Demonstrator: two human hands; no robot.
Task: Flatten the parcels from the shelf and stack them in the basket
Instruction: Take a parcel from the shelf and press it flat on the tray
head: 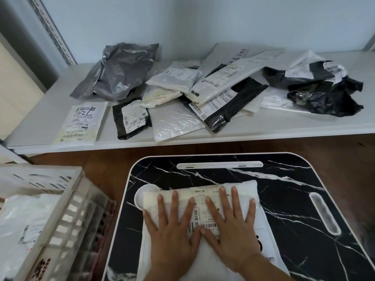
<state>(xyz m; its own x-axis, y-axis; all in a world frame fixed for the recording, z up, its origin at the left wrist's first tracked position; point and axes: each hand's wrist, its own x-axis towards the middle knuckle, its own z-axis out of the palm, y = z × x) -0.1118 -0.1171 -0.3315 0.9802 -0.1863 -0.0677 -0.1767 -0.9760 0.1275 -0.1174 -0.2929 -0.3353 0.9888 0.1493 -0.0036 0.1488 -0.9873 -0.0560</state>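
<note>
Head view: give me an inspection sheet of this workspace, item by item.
Surface: black marble-pattern lap table, white rim, on a wooden floor.
Job's things: white parcel lying on the table; basket at left already holds a white parcel.
Clutter: loose pile of grey, white and black parcels on the shelf.
Hands: left hand and right hand both flat, fingers spread, pressing the white parcel.
Cables: nothing seen.
Surroundings: pale wall behind the shelf.
</note>
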